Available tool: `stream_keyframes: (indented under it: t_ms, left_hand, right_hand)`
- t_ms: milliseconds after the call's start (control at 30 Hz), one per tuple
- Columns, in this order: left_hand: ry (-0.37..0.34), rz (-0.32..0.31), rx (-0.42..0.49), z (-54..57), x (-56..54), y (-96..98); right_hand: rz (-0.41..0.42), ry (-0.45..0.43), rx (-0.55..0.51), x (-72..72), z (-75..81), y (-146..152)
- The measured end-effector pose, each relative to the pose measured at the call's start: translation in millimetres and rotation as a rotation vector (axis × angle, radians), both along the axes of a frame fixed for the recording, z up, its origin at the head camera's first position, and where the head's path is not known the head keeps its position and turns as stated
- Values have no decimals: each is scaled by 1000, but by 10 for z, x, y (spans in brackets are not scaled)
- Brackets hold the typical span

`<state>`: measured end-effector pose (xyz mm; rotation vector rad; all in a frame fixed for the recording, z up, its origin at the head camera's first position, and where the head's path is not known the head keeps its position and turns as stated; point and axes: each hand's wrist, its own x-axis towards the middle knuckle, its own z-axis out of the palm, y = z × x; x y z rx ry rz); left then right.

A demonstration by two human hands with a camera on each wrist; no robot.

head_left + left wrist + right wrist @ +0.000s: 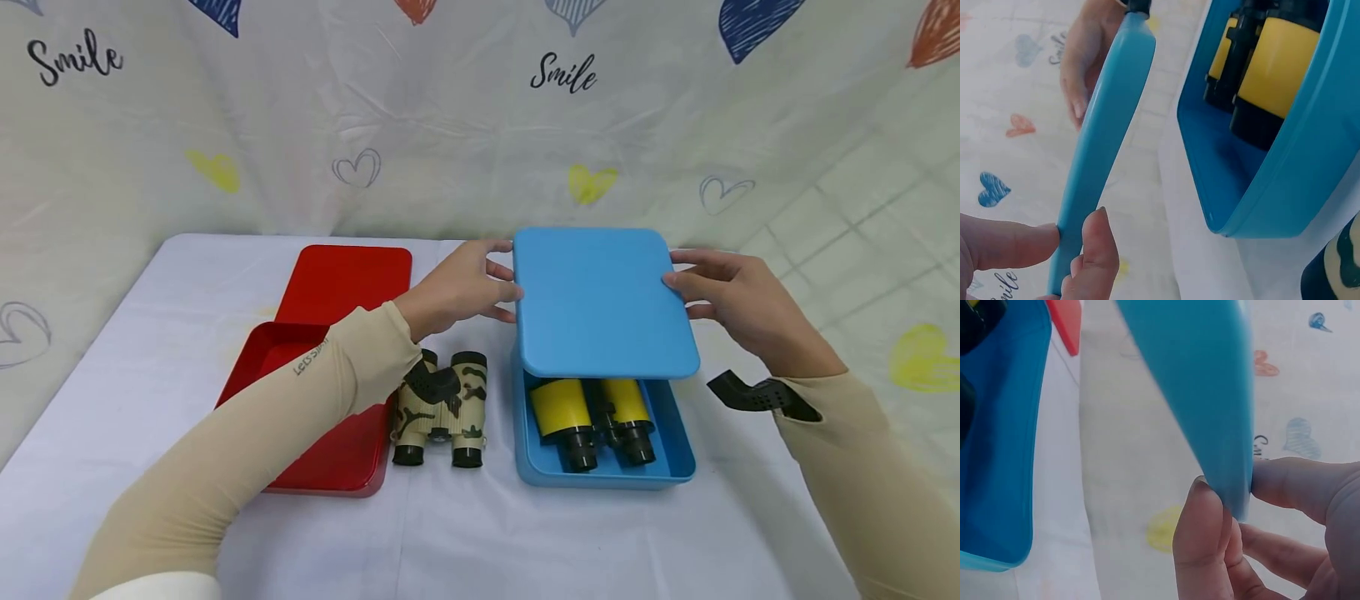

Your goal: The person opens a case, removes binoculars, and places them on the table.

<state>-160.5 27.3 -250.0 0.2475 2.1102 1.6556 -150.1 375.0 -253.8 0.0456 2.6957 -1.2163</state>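
A blue lid (603, 304) is held above the blue box (607, 481), covering its far part in the head view. My left hand (468, 287) pinches the lid's left edge, thumb on one face and fingers on the other in the left wrist view. At the opposite edge my right hand (720, 292) pinches it the same way, fingertips (1200, 512) at the lid's corner in the right wrist view. Inside the box lie yellow and black binoculars (566, 408), their far end hidden by the lid.
Camouflage binoculars (472, 408) stand left of the blue box, partly behind a black wrist strap. A red box (330, 467) sits farther left, crossed by my left sleeve, with a red lid (348, 279) behind it. A patterned cloth (450, 108) hangs beyond the white table (525, 550).
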Motion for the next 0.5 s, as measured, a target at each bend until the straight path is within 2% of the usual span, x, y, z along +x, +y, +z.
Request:
stream_keyframes:
  t_ms: [267, 500]
  left_hand:
    - [-21, 41, -29, -24, -199, 65]
    - [0, 72, -25, -40, -378, 88]
  right_hand:
    - [-11, 9, -26, -186, 7, 6]
    - [-42, 27, -14, -371, -12, -38]
